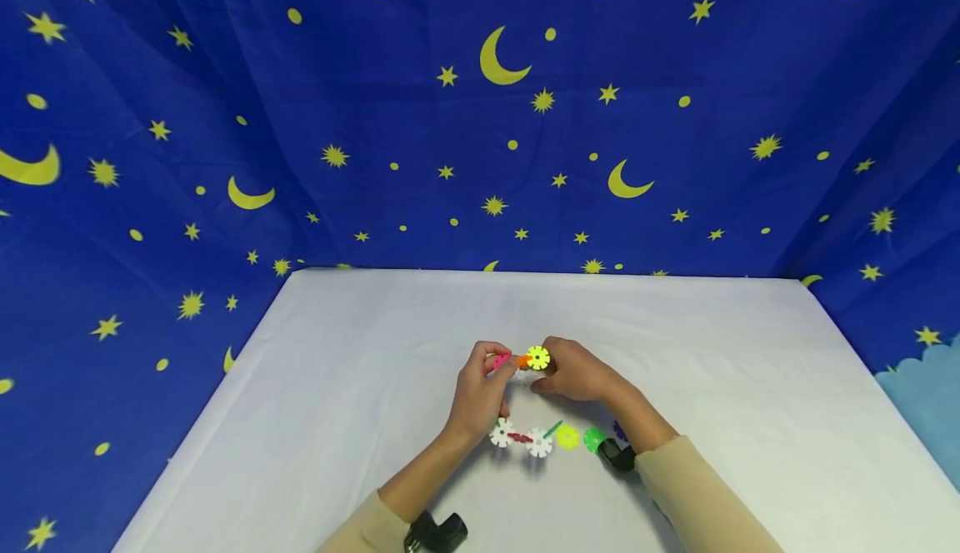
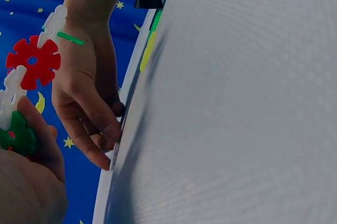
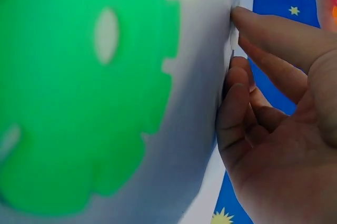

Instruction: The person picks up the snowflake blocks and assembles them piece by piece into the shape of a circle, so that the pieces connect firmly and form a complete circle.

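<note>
In the head view my left hand (image 1: 478,391) pinches a pink notched disc (image 1: 501,361). An orange disc (image 1: 524,361) and a yellow disc (image 1: 537,358) extend from it to the right. Below that hand, linked discs run rightward: a white disc (image 1: 502,433), a red disc (image 1: 519,437) seen edge-on and another white one. A dark green disc (image 2: 16,134) shows by the left hand in the left wrist view. My right hand (image 1: 577,370) is behind the yellow disc, low over the table, its fingers loosely bent; nothing plainly shows between them.
Under the right forearm are a yellow disc (image 1: 567,437), a bright green disc (image 1: 593,440) and a purple disc (image 1: 620,430). The green one looms close to the right wrist camera. A white-covered table (image 1: 360,386) spreads below, with a blue star-patterned cloth (image 1: 420,128) behind.
</note>
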The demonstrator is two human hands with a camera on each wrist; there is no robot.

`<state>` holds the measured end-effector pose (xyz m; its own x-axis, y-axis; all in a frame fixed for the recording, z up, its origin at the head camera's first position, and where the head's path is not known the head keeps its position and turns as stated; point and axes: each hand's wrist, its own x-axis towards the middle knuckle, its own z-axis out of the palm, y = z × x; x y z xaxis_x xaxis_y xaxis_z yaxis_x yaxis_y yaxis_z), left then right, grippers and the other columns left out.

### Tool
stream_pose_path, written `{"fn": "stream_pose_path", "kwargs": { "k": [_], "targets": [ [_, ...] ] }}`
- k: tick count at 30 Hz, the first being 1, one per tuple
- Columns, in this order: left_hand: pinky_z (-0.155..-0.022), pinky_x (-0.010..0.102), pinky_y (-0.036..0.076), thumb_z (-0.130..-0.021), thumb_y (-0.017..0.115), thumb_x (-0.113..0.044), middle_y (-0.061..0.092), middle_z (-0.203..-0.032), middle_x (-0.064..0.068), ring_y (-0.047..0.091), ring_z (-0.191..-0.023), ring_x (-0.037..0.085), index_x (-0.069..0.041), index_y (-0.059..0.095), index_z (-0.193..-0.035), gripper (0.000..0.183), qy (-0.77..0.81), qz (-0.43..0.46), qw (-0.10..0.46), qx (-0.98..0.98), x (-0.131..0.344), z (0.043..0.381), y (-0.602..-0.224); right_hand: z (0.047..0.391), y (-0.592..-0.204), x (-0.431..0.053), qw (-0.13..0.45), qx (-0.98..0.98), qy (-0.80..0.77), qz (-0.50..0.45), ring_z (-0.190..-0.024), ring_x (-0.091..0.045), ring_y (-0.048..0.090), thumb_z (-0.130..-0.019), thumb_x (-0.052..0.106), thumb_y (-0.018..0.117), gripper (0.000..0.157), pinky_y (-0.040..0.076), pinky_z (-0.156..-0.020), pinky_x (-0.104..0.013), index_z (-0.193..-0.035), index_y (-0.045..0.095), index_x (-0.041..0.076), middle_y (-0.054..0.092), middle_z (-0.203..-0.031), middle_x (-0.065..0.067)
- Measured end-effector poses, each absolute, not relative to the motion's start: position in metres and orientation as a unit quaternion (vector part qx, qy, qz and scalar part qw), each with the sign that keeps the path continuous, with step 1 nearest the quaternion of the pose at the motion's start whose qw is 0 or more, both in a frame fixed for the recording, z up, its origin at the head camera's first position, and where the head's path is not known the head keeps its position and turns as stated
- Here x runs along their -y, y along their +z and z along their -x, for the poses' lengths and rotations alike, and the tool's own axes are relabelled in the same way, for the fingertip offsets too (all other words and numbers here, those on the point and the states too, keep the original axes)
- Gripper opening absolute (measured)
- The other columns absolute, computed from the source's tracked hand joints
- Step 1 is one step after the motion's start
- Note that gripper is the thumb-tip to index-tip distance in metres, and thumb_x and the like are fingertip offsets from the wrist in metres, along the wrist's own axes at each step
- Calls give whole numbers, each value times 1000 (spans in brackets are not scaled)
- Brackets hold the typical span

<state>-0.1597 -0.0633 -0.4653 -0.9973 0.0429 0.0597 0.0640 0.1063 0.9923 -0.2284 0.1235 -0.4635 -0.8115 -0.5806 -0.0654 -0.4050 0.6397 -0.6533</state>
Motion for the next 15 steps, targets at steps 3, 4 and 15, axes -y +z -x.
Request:
{"fn": "stream_pose_path", "kwargs": {
  "k": [3, 4, 15],
  "targets": [
    [-39, 31, 46, -97, 57, -31, 66, -112, 6, 45, -34, 17, -14, 53, -110, 23, -667, 37, 6, 744, 64, 160, -465, 227, -462, -123, 140, -897, -314, 279, -67, -15, 45, -79, 15, 79, 26, 40, -59, -31, -92, 57, 9, 49, -77, -2],
    [-39, 31, 46, -97, 57, -32, 66, -111, 5, 45, -35, 17, -15, 53, -110, 22, -666, 35, 4, 745, 64, 160, -465, 227, -462, -123, 143, -895, -317, 279, -67, -15, 46, -80, 14, 78, 25, 40, -59, -31, -93, 57, 10, 50, -77, -1],
    [-38, 31, 45, -96, 58, -31, 67, -106, 3, 47, -35, 19, -14, 54, -111, 23, -672, 35, -2, 739, 64, 161, -468, 218, -453, -143, 145, -863, -411, 256, -67, -17, 54, -86, 10, 72, 18, 48, -55, -31, -100, 61, 10, 58, -79, -1]
  ]
}}
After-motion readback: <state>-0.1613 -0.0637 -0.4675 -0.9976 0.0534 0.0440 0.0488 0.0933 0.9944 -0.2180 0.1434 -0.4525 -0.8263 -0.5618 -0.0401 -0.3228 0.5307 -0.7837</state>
